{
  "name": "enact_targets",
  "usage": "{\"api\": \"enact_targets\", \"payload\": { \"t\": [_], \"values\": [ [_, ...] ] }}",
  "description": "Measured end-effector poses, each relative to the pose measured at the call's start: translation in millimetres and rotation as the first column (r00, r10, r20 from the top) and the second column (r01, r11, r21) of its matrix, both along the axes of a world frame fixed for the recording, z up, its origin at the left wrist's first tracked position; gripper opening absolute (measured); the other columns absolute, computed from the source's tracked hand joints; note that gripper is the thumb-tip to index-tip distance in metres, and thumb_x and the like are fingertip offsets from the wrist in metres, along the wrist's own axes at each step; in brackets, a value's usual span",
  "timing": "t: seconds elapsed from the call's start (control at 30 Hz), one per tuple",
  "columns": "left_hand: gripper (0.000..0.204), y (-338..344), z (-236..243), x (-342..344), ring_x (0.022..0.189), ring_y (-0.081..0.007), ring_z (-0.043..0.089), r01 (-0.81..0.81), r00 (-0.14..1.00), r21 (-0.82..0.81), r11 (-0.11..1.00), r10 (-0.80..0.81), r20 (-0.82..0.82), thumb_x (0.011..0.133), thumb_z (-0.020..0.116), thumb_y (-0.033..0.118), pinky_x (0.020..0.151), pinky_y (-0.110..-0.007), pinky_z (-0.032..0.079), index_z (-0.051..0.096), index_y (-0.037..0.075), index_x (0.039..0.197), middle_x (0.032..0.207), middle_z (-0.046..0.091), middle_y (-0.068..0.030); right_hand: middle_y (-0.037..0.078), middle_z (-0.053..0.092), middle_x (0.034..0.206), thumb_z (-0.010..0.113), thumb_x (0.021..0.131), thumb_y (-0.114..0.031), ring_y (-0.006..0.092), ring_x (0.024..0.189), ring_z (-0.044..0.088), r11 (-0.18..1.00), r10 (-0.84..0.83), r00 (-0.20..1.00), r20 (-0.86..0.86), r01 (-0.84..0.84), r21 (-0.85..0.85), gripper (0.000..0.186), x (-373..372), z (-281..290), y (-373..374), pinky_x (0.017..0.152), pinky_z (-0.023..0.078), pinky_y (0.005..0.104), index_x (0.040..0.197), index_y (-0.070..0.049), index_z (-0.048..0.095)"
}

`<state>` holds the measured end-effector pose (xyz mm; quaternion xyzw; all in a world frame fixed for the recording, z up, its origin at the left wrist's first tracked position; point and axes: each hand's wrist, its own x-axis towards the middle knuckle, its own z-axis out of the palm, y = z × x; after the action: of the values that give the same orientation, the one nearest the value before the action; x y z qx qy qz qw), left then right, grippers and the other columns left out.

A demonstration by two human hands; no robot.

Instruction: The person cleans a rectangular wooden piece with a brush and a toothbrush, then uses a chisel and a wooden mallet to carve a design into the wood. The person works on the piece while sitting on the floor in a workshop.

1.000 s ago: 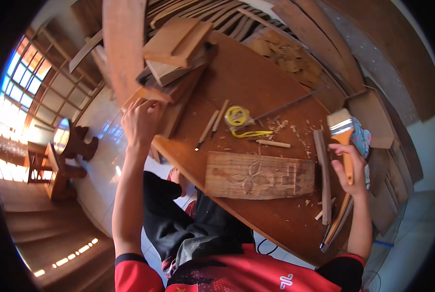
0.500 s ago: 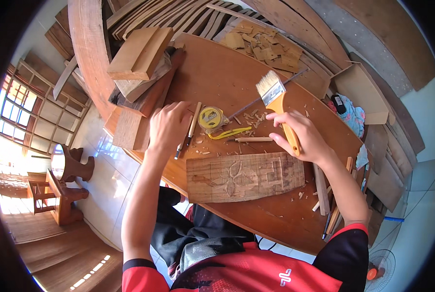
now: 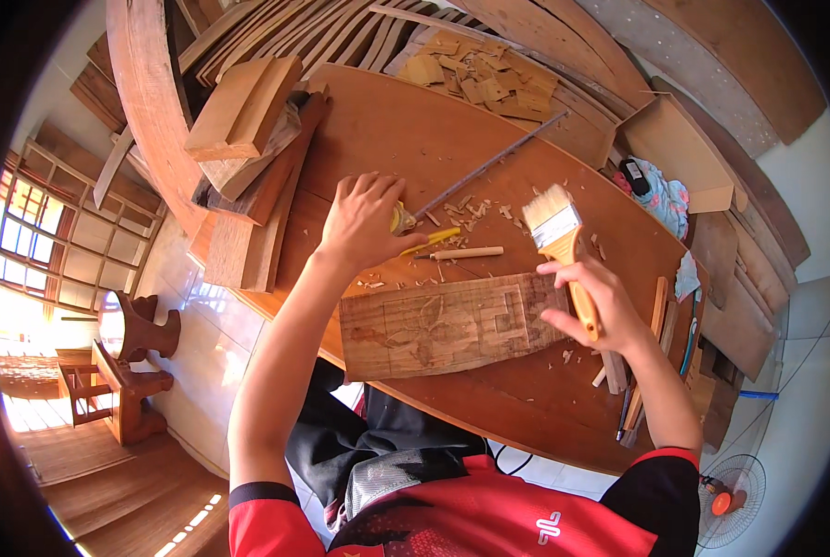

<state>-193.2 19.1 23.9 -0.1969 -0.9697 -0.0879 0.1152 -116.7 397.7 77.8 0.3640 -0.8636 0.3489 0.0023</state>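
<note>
A flat brush (image 3: 564, 247) with pale bristles and an orange handle is held in my right hand (image 3: 608, 299), bristles up and away from me. Below it lies a wooden board (image 3: 415, 336) with a flower and angular lines carved in it. My left hand (image 3: 363, 221) is closed over a yellow tape measure (image 3: 400, 219), mostly hidden by the fingers. Its yellow strap (image 3: 441, 237) sticks out beside my thumb. Just beyond the board rests a thin carving tool (image 3: 468, 252) with a wooden handle, among wood shavings (image 3: 475, 212).
A long metal ruler (image 3: 494, 167) crosses the table behind the tape measure. Wood blocks (image 3: 243, 107) are stacked at the left. More tools (image 3: 658, 311) lie along the right edge, near a blue cloth (image 3: 664, 200) and a cardboard box (image 3: 675, 144). Thin wood pieces (image 3: 489, 82) are piled at the back.
My left hand has moved right, from beside the tape measure onto it. The brush has come lower and nearer the board's right end. The two pencil-like tools by my left hand no longer show.
</note>
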Motion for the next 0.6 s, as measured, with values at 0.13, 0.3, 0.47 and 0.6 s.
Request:
{"api": "enact_targets", "payload": {
  "t": [0.13,0.3,0.47,0.6],
  "values": [
    [0.05,1.6,6.5,-8.0,0.131,-0.0278,0.059,0.03,0.996,0.087,0.996,-0.038,0.085,0.09,0.081,0.051,0.114,-0.046,0.042,0.08,0.008,0.115,0.133,0.071,-0.0068,0.013,0.073,0.134,0.095,0.083,-0.037,0.0384,0.125,0.068,0.994,0.098,0.995,-0.03,-0.096,0.051,0.052,11.6,-9.1,-10.6,0.105,0.051,0.0508,0.11,-0.01,0.06],
    [0.03,4.4,4.9,-13.3,0.122,-0.0284,0.062,0.017,0.996,0.151,0.988,-0.031,0.086,0.094,0.078,0.038,0.108,-0.046,0.044,0.08,0.009,0.103,0.118,0.073,-0.0072,0.015,0.07,0.14,0.094,0.084,-0.036,0.0405,0.128,0.065,0.993,0.116,0.99,-0.087,-0.115,0.016,0.052,8.7,-16.9,-22.6,0.107,0.05,0.0514,0.111,-0.009,0.058],
    [0.024,3.6,-8.8,-17.7,0.105,-0.0322,0.066,0.065,0.992,0.079,0.995,-0.056,-0.115,0.102,0.07,0.027,0.096,-0.048,0.051,0.069,0.004,0.095,0.105,0.069,-0.0116,0.016,0.069,0.142,0.094,0.084,-0.031,0.0395,0.125,0.065,0.994,0.106,0.99,-0.096,-0.109,-0.028,0.052,0.7,-18.2,-26.6,0.107,0.049,0.0491,0.112,-0.01,0.055],
    [0.022,22.0,9.3,-13.5,0.089,-0.0347,0.067,0.038,0.992,0.21,0.977,-0.011,-0.125,0.105,0.063,0.02,0.072,-0.048,0.054,0.056,0.003,0.092,0.093,0.064,-0.0145,0.016,0.069,0.142,0.094,0.083,-0.025,0.0374,0.118,0.066,0.998,0.056,0.998,-0.024,-0.057,-0.026,0.051,3.4,-15.0,-9.4,0.103,0.051,0.0458,0.112,-0.009,0.054]
  ]
}}
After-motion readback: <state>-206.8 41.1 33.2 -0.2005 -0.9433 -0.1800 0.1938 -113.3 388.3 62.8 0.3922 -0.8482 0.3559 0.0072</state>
